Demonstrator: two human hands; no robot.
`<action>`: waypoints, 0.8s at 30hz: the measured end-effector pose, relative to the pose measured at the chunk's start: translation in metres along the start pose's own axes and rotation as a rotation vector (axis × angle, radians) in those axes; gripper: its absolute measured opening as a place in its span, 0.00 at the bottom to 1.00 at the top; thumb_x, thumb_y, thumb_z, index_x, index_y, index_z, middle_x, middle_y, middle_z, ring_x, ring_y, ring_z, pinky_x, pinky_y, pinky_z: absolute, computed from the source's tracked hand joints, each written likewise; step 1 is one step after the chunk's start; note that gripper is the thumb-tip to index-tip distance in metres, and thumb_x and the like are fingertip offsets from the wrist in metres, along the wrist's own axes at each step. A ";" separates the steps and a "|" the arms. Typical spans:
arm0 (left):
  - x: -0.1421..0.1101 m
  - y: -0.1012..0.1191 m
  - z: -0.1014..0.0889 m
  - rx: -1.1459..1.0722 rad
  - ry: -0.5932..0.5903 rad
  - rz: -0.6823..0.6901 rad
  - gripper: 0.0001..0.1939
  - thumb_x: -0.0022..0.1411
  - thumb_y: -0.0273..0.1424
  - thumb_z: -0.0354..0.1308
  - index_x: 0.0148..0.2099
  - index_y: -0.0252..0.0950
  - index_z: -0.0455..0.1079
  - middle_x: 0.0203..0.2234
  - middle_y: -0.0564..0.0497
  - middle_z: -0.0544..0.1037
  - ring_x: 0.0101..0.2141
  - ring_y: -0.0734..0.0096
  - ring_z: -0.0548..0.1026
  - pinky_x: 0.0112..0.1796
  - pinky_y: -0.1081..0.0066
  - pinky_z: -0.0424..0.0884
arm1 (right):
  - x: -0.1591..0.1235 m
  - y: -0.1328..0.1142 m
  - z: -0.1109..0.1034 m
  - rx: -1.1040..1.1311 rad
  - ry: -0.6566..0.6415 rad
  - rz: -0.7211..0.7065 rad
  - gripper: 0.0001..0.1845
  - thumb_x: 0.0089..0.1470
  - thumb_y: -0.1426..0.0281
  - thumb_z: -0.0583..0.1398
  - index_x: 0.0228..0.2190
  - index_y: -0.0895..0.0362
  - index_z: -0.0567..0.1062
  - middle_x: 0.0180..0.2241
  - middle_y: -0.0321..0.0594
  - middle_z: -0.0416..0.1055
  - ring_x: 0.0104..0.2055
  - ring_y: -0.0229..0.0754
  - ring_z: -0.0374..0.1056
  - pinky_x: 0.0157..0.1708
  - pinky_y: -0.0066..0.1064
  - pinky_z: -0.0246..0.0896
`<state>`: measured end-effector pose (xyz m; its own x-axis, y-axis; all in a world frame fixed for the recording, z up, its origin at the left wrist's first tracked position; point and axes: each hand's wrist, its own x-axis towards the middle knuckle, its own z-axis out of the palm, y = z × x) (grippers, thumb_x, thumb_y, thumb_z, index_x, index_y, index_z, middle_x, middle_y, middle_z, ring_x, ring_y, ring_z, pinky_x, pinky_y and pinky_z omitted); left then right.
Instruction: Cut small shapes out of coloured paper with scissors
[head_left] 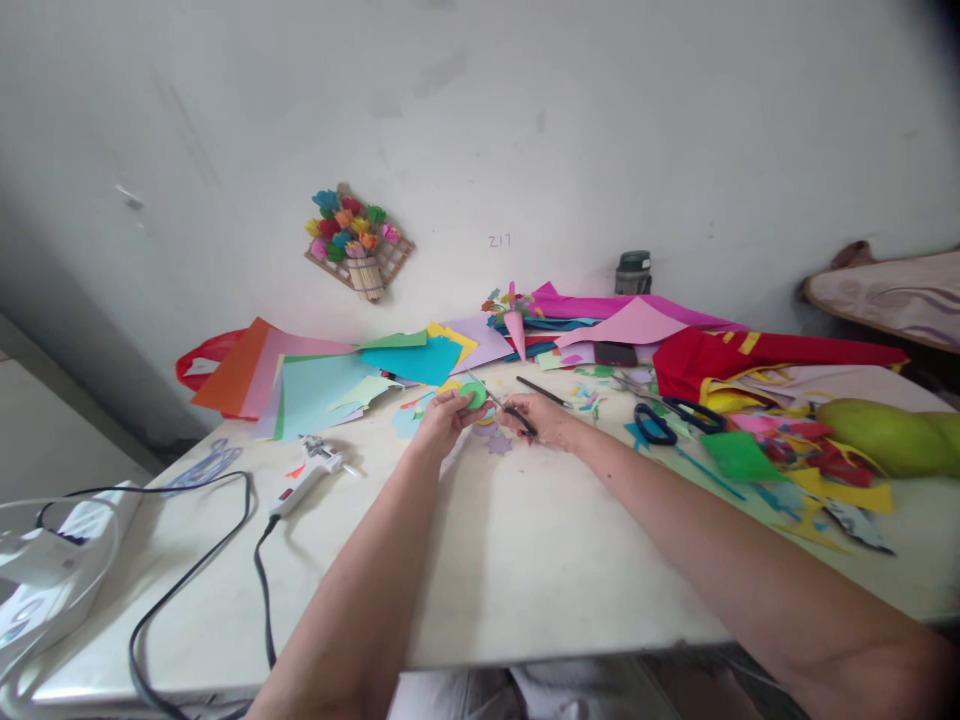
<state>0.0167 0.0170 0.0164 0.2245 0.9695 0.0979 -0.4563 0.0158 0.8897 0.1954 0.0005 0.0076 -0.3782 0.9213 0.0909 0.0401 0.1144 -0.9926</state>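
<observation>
Between the fingers of my left hand (444,422) is a small round piece of green paper (473,396). My right hand (546,420) is closed around the dark handles of a small pair of scissors (517,417). The blades point up and left, close beside the green paper; I cannot tell whether they touch it. Below and behind my hands lie pale purple paper cutouts (493,440). A black pen (543,391) rests on the table just beyond my right hand.
A glue gun (315,478) with its cord lies left, near a white power strip (82,545). Coloured paper sheets (322,390) spread along the back, with a pink paper cone of flowers (514,332). Larger scissors (656,425), paper scraps (742,456) and green fruit (885,437) lie right.
</observation>
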 end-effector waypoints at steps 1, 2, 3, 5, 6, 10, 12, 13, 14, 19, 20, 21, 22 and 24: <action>0.000 0.000 0.000 0.001 0.001 0.000 0.05 0.48 0.24 0.61 0.29 0.30 0.68 0.28 0.46 0.77 0.35 0.59 0.78 0.48 0.57 0.69 | 0.000 0.000 0.000 0.003 0.001 0.001 0.15 0.39 0.63 0.65 0.26 0.60 0.69 0.12 0.27 0.58 0.12 0.29 0.52 0.10 0.22 0.47; 0.000 0.000 -0.001 0.003 0.001 0.001 0.05 0.48 0.24 0.61 0.29 0.30 0.68 0.28 0.46 0.77 0.36 0.59 0.78 0.48 0.57 0.69 | 0.001 0.001 0.000 0.004 0.001 0.001 0.15 0.39 0.63 0.65 0.26 0.60 0.69 0.12 0.27 0.58 0.12 0.29 0.52 0.10 0.22 0.47; 0.001 0.000 -0.001 0.004 0.000 0.003 0.05 0.48 0.24 0.61 0.29 0.30 0.68 0.28 0.46 0.77 0.36 0.59 0.78 0.48 0.57 0.69 | 0.001 0.001 0.000 0.006 0.003 0.000 0.15 0.39 0.63 0.65 0.26 0.60 0.69 0.13 0.27 0.58 0.12 0.29 0.52 0.10 0.22 0.47; 0.002 -0.001 -0.003 0.003 -0.005 0.007 0.05 0.48 0.24 0.61 0.29 0.30 0.68 0.28 0.46 0.77 0.37 0.59 0.77 0.48 0.58 0.69 | 0.001 0.002 -0.001 0.006 0.002 0.000 0.15 0.39 0.63 0.65 0.26 0.60 0.69 0.13 0.27 0.59 0.13 0.29 0.53 0.10 0.22 0.47; 0.002 -0.002 -0.004 0.002 -0.006 0.010 0.05 0.48 0.25 0.62 0.29 0.30 0.68 0.28 0.46 0.77 0.37 0.59 0.77 0.48 0.58 0.69 | 0.001 0.002 -0.001 0.005 0.000 0.002 0.15 0.39 0.63 0.65 0.26 0.60 0.69 0.13 0.27 0.58 0.13 0.29 0.52 0.10 0.22 0.47; 0.003 -0.002 -0.005 -0.010 0.007 0.013 0.05 0.47 0.25 0.62 0.28 0.30 0.68 0.28 0.46 0.77 0.36 0.59 0.78 0.48 0.57 0.69 | 0.000 0.000 0.000 -0.002 -0.009 0.001 0.16 0.38 0.62 0.65 0.26 0.60 0.69 0.12 0.26 0.57 0.13 0.29 0.52 0.10 0.22 0.46; 0.002 -0.002 -0.004 -0.010 0.010 0.016 0.06 0.47 0.25 0.62 0.28 0.30 0.68 0.28 0.46 0.77 0.36 0.59 0.78 0.48 0.57 0.69 | -0.001 -0.002 0.000 -0.009 -0.009 -0.001 0.17 0.37 0.62 0.66 0.25 0.60 0.69 0.12 0.26 0.57 0.13 0.29 0.51 0.10 0.22 0.46; 0.002 -0.001 -0.004 -0.009 0.008 0.018 0.06 0.47 0.25 0.63 0.28 0.30 0.68 0.28 0.46 0.77 0.36 0.59 0.78 0.48 0.57 0.69 | -0.002 -0.003 0.001 -0.013 -0.008 0.002 0.17 0.37 0.61 0.66 0.25 0.60 0.69 0.12 0.26 0.57 0.13 0.29 0.51 0.10 0.22 0.46; 0.001 -0.001 -0.004 -0.007 0.005 0.020 0.06 0.47 0.25 0.63 0.29 0.30 0.68 0.28 0.46 0.78 0.36 0.59 0.78 0.48 0.57 0.69 | -0.003 -0.005 0.001 -0.017 -0.008 0.007 0.17 0.37 0.61 0.66 0.25 0.60 0.68 0.12 0.27 0.57 0.13 0.29 0.52 0.10 0.21 0.46; 0.001 -0.001 -0.004 0.004 -0.004 0.027 0.07 0.46 0.26 0.63 0.28 0.30 0.68 0.27 0.48 0.77 0.36 0.60 0.78 0.47 0.59 0.70 | -0.012 -0.018 0.004 -0.057 -0.001 0.050 0.15 0.41 0.63 0.64 0.24 0.60 0.67 0.12 0.27 0.58 0.12 0.28 0.53 0.10 0.21 0.45; 0.001 -0.001 -0.003 0.008 -0.009 0.027 0.07 0.47 0.26 0.63 0.28 0.30 0.68 0.27 0.47 0.77 0.36 0.60 0.78 0.46 0.59 0.70 | -0.014 -0.020 0.005 -0.062 -0.001 0.062 0.14 0.42 0.63 0.64 0.24 0.59 0.66 0.12 0.27 0.58 0.12 0.28 0.53 0.10 0.20 0.44; 0.001 -0.001 -0.003 0.012 -0.015 0.026 0.07 0.47 0.26 0.63 0.28 0.30 0.68 0.28 0.47 0.77 0.36 0.60 0.78 0.46 0.59 0.70 | -0.015 -0.022 0.006 -0.061 0.002 0.068 0.14 0.43 0.63 0.63 0.23 0.59 0.65 0.12 0.27 0.58 0.12 0.28 0.53 0.10 0.20 0.44; 0.001 -0.001 -0.003 0.017 -0.019 0.024 0.06 0.47 0.26 0.63 0.28 0.30 0.68 0.28 0.46 0.77 0.36 0.60 0.78 0.46 0.59 0.70 | -0.016 -0.024 0.007 -0.058 0.005 0.073 0.14 0.43 0.63 0.63 0.23 0.59 0.65 0.12 0.27 0.59 0.11 0.28 0.53 0.09 0.20 0.43; 0.000 -0.002 -0.002 0.030 -0.024 0.020 0.06 0.48 0.26 0.63 0.29 0.30 0.68 0.28 0.46 0.77 0.36 0.60 0.78 0.46 0.58 0.70 | -0.017 -0.026 0.007 -0.052 0.010 0.072 0.15 0.44 0.63 0.63 0.22 0.58 0.63 0.13 0.27 0.59 0.11 0.28 0.53 0.09 0.20 0.43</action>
<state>0.0158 0.0179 0.0139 0.2366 0.9634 0.1263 -0.4348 -0.0113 0.9005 0.1940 -0.0212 0.0315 -0.3634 0.9314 0.0203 0.1148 0.0664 -0.9912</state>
